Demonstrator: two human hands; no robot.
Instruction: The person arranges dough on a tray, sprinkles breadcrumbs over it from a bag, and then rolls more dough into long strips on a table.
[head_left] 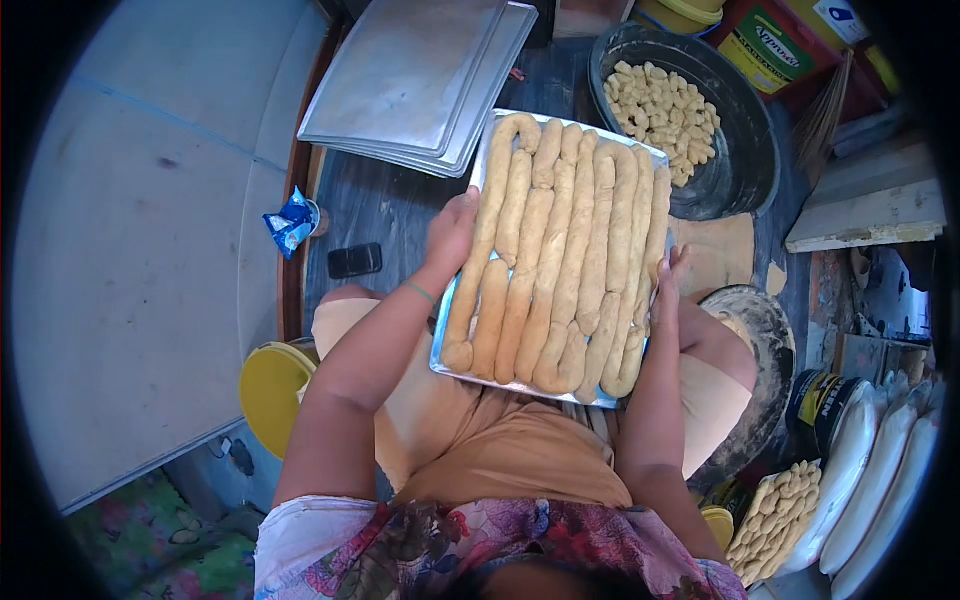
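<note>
A metal tray [437, 350] packed with long rolls of dough [560, 260] lies tilted above my lap. My left hand [455, 232] is closed on the tray's left edge, with the thumb side near the dough. On the opposite edge, my right hand [668, 285] grips the tray, its fingers partly hidden behind the rim. The dough rolls run side by side along the tray, some bent over at their ends.
Stacked metal trays [400, 75] stand at the upper left. A black basin [745, 150] holds dough pieces [665, 115]. A phone [355, 261], a blue packet [291, 222], a yellow bucket [270, 395] and another tray of dough pieces [775, 520] surround me.
</note>
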